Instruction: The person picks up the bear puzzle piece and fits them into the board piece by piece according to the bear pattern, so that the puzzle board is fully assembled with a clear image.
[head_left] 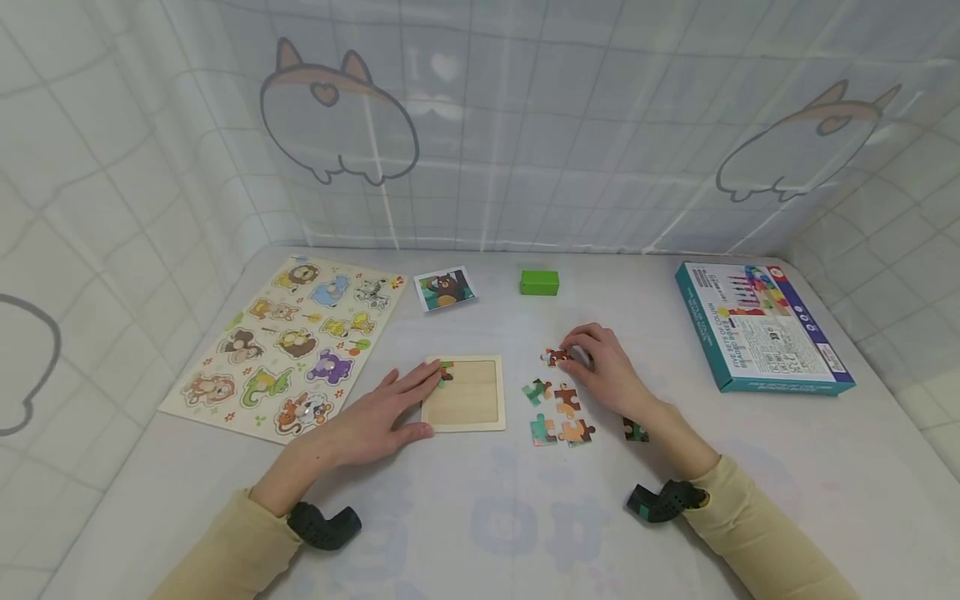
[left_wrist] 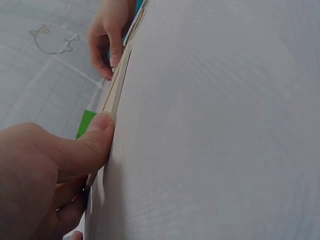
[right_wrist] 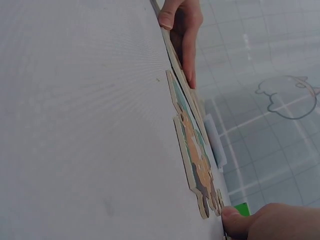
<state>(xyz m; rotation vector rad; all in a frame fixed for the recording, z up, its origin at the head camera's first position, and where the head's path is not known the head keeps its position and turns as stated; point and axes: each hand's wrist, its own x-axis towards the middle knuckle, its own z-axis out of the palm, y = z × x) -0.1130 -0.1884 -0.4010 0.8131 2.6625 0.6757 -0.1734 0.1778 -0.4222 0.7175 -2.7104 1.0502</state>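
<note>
My left hand [head_left: 378, 417] rests on the left side of a shallow wooden puzzle tray [head_left: 501, 396], fingers stretched to its upper left corner and thumb at the lower one. One puzzle piece [head_left: 447, 373] lies in that upper left corner, partly hidden by the fingertips. To the right, my right hand [head_left: 606, 373] pinches a brown puzzle piece [head_left: 553, 357] between thumb and fingers, low over the table. Several loose pieces [head_left: 567, 400] lie just below it, between tray and hand. A dark green piece [head_left: 635, 430] is partly covered by the right wrist.
A picture card of a bear [head_left: 446, 289] and a green block [head_left: 539, 283] are behind the tray. On the left lies a large animal puzzle board [head_left: 300, 343], its edge close to the left forearm. A boxed set [head_left: 765, 329] lies at the right.
</note>
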